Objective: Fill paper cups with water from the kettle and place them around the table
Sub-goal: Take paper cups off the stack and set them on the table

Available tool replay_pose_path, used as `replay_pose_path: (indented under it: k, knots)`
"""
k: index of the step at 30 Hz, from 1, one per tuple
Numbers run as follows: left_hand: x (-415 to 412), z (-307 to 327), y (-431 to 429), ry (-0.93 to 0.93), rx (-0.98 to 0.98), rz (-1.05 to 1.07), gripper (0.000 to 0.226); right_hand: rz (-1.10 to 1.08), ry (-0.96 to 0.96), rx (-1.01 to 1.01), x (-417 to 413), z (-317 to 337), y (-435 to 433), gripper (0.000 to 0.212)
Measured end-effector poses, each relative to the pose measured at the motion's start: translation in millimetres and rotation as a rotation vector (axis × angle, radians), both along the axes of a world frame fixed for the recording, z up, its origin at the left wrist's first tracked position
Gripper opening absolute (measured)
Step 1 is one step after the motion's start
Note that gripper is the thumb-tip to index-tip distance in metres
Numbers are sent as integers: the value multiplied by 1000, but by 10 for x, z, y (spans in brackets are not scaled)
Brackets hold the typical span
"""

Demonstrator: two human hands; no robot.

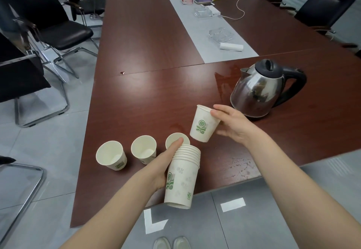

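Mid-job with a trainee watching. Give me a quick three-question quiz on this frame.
1. True or false: the kettle stands on the table with no hand on it.
2. What does the left hand hold? A) the kettle B) a stack of cups C) nothing
3. Besides the cup in the right hand, how many single cups stand on the table?

Key: 1 true; 2 B; 3 three, one partly hidden behind the left hand's fingers.
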State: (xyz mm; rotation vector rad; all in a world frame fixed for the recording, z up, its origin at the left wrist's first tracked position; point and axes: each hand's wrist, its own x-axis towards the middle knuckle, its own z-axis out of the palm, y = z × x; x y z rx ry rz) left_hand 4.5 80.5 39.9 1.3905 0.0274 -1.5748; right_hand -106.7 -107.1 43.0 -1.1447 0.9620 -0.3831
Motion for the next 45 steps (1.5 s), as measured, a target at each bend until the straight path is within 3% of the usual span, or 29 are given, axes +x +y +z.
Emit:
replay_pose_path:
  k: [8, 19, 24, 28, 34, 39, 45]
  knots:
    - [-4, -9, -20, 44, 2, 25, 46, 142, 277, -262, -182, -321, -137, 76]
    - [35, -63, 7, 39, 31, 19, 46, 225, 275, -314, -246, -671, -93, 76]
    - [51, -84, 28, 20, 37, 25, 44, 377, 424, -397, -339, -686, -68, 46]
    - [66, -99, 37, 20, 34, 24, 44, 293, 411, -331, -338, -759, -77, 59]
    - [80, -112, 29, 22, 43, 15, 47, 163, 363, -372, -137, -722, -105, 27]
    - [100, -122, 37, 28, 34, 6, 47, 162, 428, -498, -27, -739, -117, 22]
    - [128, -128, 74, 35, 30, 1, 48, 149, 478, -488, -24, -714, -117, 22]
